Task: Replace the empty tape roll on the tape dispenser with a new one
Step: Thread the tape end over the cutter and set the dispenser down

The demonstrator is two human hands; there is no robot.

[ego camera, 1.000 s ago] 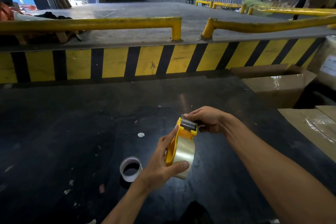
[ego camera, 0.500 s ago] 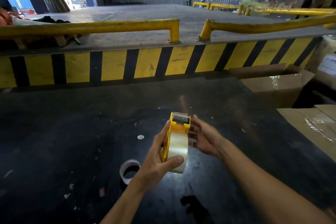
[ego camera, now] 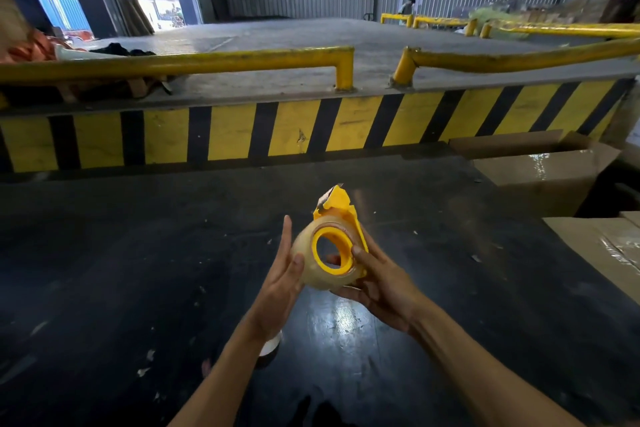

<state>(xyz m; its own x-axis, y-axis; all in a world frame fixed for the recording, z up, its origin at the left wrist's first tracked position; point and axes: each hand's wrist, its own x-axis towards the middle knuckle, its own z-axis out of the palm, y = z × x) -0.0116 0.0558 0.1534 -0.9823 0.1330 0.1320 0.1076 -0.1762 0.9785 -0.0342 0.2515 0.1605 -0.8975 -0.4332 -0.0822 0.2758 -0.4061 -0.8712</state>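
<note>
The dispenser (ego camera: 341,210) sits at frame centre, held above the dark table (ego camera: 138,270) between both hands, with the new roll (ego camera: 323,258) seated on its yellow hub. The hub's bore faces the camera; the dispenser's long axis runs up the frame, blade end at top. The left hand (ego camera: 282,282) lies flat, fingers straight, against the roll's left rim. The right hand (ego camera: 379,282) cups the body from lower right, thumb on the roll's face. The right looks the nearer for pressing it home. The empty core (ego camera: 270,345) peeks out under the left wrist
</note>
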